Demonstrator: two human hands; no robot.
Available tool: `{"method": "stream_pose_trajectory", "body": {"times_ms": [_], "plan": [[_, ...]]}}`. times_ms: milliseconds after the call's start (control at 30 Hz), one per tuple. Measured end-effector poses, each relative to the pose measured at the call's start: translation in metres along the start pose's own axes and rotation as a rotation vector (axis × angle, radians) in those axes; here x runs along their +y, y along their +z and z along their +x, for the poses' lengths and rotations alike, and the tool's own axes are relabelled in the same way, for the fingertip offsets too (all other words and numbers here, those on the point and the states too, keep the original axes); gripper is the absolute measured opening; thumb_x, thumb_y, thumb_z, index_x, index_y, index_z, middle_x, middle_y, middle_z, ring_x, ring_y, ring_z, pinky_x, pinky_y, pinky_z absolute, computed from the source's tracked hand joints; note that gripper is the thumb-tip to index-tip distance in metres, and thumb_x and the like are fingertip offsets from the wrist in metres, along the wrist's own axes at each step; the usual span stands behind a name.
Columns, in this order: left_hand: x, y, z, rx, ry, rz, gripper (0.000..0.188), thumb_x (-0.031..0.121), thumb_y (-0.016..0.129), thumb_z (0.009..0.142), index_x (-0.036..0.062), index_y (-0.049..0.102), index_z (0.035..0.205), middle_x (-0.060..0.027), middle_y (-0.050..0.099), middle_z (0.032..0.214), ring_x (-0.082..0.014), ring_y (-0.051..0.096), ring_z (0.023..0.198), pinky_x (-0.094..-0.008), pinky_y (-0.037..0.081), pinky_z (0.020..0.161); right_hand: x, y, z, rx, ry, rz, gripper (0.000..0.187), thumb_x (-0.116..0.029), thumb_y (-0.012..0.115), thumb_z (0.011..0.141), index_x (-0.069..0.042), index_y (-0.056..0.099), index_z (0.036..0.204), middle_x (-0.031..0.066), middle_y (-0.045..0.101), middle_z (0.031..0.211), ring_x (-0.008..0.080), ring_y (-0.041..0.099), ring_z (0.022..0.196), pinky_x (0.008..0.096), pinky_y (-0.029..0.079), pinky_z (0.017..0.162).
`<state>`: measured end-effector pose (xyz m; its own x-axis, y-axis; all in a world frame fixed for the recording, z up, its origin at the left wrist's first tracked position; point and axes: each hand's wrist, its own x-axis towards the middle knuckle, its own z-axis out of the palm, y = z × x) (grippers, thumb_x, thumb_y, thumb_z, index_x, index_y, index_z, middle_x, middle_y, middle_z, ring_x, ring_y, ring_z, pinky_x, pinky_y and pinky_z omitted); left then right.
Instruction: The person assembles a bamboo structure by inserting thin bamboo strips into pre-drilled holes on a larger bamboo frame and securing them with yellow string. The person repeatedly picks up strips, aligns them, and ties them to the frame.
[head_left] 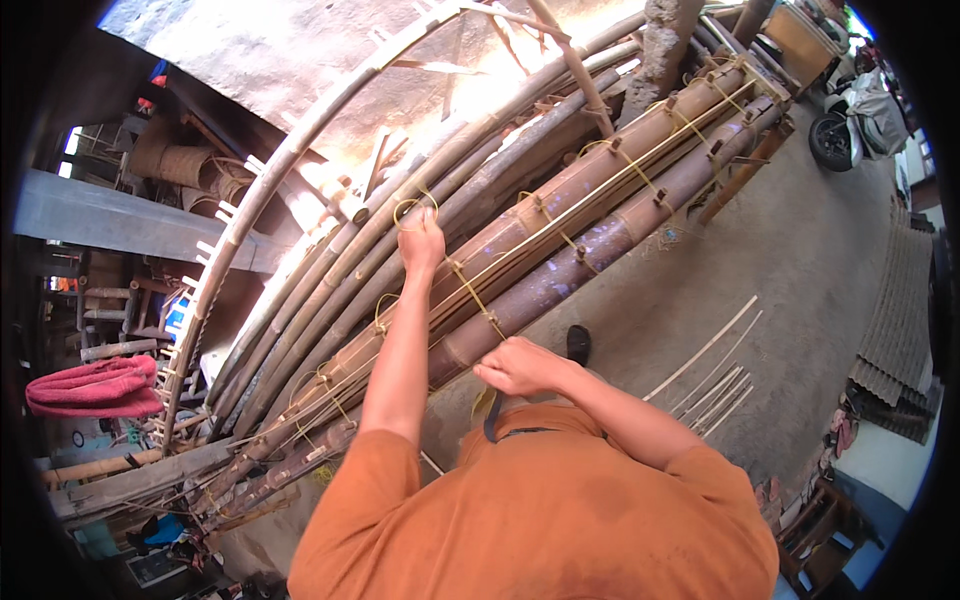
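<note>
Two thick bamboo poles, a farther one [560, 205] and a nearer one [560, 275], lie side by side with thin slats [610, 205] between them. Short pegs and yellow ties cross them at intervals. Beyond the far pole, my left hand [422, 240] is closed on a yellow cord [402, 208], which loops out above the fist. At the nearer pole's close edge, my right hand [520, 367] is closed at the lower end of a yellow strand [478, 298] that crosses the poles. Its fingertips partly hide the grip.
Several long poles [350, 260] lie beyond the frame, beside a curved pegged rail [235, 225]. Loose thin strips [712, 395] rest on the floor to the right. A red cloth [95, 387] hangs at left; a covered motorbike [858, 120] stands at far right.
</note>
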<state>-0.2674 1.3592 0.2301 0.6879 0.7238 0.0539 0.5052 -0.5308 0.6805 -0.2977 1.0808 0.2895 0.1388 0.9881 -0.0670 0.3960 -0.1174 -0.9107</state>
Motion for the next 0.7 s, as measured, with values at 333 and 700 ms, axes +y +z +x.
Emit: {"method": "stream_pose_trajectory", "body": {"times_ms": [333, 700], "plan": [[0.103, 0.015, -0.011, -0.102, 0.176, 0.377, 0.035, 0.028, 0.048, 0.099, 0.0039, 0.063, 0.118, -0.0251, 0.066, 0.117, -0.0412, 0.063, 0.109, -0.0548, 0.050, 0.090, 0.120, -0.039, -0.068, 0.397, 0.394, 0.351, 0.037, -0.020, 0.057, 0.093, 0.001, 0.063, 0.123, 0.0157, 0.068, 0.113, 0.0243, 0.065, 0.100, 0.0348, 0.052, 0.088], [0.138, 0.101, -0.095, -0.211, 0.189, 0.301, 0.030, 0.030, 0.070, 0.087, 0.0149, 0.064, 0.112, -0.0124, 0.070, 0.098, -0.0347, 0.062, 0.102, -0.0559, 0.032, 0.093, -0.009, -0.142, -0.014, 0.600, -0.231, 1.415, 0.015, -0.021, 0.047, 0.104, -0.010, 0.052, 0.096, 0.0002, 0.046, 0.070, 0.0111, 0.046, 0.061, 0.0288, 0.045, 0.063]]}}
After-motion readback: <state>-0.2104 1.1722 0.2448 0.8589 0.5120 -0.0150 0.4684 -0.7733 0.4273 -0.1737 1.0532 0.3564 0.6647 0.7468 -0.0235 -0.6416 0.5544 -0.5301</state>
